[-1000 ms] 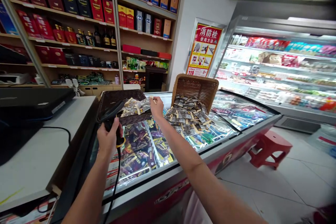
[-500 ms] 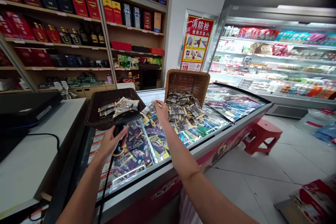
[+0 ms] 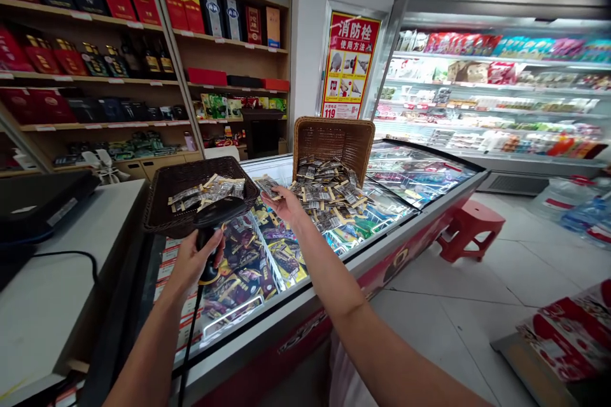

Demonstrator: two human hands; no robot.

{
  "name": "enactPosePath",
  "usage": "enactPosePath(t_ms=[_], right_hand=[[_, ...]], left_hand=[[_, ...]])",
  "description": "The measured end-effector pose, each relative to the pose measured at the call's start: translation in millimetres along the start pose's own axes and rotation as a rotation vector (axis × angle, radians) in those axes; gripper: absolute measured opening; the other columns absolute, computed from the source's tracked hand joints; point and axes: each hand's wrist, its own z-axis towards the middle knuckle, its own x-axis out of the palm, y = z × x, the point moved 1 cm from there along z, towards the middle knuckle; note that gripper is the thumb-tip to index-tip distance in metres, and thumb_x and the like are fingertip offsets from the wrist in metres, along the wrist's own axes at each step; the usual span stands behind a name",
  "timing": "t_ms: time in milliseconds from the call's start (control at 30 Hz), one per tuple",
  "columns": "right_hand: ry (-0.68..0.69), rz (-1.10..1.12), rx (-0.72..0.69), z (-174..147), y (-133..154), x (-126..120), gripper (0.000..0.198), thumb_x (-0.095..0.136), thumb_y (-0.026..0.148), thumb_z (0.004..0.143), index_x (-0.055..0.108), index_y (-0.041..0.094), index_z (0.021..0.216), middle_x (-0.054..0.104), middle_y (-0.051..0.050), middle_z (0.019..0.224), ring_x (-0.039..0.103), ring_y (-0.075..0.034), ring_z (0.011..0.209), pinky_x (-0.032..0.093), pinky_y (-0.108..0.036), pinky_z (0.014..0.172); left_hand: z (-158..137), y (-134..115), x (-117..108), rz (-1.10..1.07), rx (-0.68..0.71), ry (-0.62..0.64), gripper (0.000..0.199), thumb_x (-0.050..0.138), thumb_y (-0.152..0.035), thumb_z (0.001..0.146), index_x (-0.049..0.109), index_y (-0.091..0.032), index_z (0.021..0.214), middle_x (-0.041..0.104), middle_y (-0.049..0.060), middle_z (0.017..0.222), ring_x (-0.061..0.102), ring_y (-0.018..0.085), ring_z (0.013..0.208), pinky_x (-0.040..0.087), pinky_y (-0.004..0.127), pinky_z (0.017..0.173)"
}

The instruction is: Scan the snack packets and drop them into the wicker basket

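Note:
My left hand (image 3: 203, 257) is wrapped round the handle of a black barcode scanner (image 3: 218, 213), whose cable hangs down toward me. In my right hand (image 3: 286, 203) is a small snack packet (image 3: 268, 186) with pale ends, held over the freezer glass between two baskets. A dark woven basket (image 3: 155, 194) on the left has several similar packets (image 3: 214, 192) in it. To the right a brown wicker basket (image 3: 334, 133) lies tipped on its side, and a heap of packets (image 3: 329, 194) spills from its mouth onto the glass.
Under the glass of the chest freezer (image 3: 305, 289) are bagged goods in wire dividers. A white counter (image 3: 95, 235) stands on the left. On the right floor are a red stool (image 3: 472, 229), water bottles (image 3: 568, 197) and a red carton (image 3: 573, 331). Stocked shelves line the back.
My right hand has turned palm-up, with the packet now lying across its fingers. The scanner stays in my left hand. The view has shifted slightly right and down.

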Motion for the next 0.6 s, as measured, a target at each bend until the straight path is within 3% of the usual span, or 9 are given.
enactPosePath(t_ms=[133,267,333,467,600], right_hand=[[-0.049,-0.059,0.0,-2.0,-2.0,1.3,0.022,0.075,0.009,0.071,0.059,0.02,0.082,0.068,0.004,0.07,0.066,-0.012,0.066,0.059,-0.023,0.064],[-0.082,-0.131,-0.048,-3.8,-3.5,2.4,0.048,0.087,0.011,0.063,0.058,0.023,0.099,0.065,0.009,0.069,0.055,-0.008,0.057,0.053,-0.02,0.058],[-0.061,-0.152,-0.083,-5.1,-4.2,3.4,0.048,0.088,0.019,0.068,0.058,0.024,0.105,0.064,0.009,0.071,0.055,-0.009,0.057,0.055,-0.023,0.061],[-0.059,-0.241,-0.117,-6.1,-6.7,4.2,0.028,0.074,0.033,0.088,0.059,0.023,0.11,0.065,0.004,0.078,0.057,-0.01,0.059,0.057,-0.026,0.062],[-0.126,-0.312,-0.134,-4.6,-8.9,1.9,0.036,0.07,0.034,0.093,0.057,0.025,0.126,0.066,0.0,0.09,0.061,-0.013,0.066,0.056,-0.028,0.059]], left_hand=[[-0.2,-1.2,-0.8,0.018,0.031,0.015,0.045,0.08,-0.059,0.08,0.059,-0.019,0.081,0.061,-0.002,0.064,0.049,0.01,0.043,0.038,0.023,0.041],[-0.7,-1.1,-1.0,0.042,0.049,0.029,0.043,0.078,-0.058,0.084,0.059,-0.019,0.082,0.059,-0.003,0.064,0.049,0.01,0.044,0.039,0.023,0.042],[-0.8,-0.1,-0.1,0.06,0.044,0.032,0.042,0.078,-0.058,0.084,0.059,-0.02,0.082,0.059,-0.003,0.063,0.049,0.01,0.044,0.039,0.023,0.042],[-0.7,1.6,2.9,0.134,0.043,0.061,0.042,0.076,-0.057,0.085,0.059,-0.02,0.078,0.058,-0.003,0.055,0.048,0.011,0.043,0.039,0.023,0.042],[-0.2,2.4,4.5,0.195,0.044,0.058,0.041,0.074,-0.056,0.086,0.058,-0.02,0.076,0.056,-0.004,0.051,0.048,0.01,0.042,0.038,0.022,0.043]])
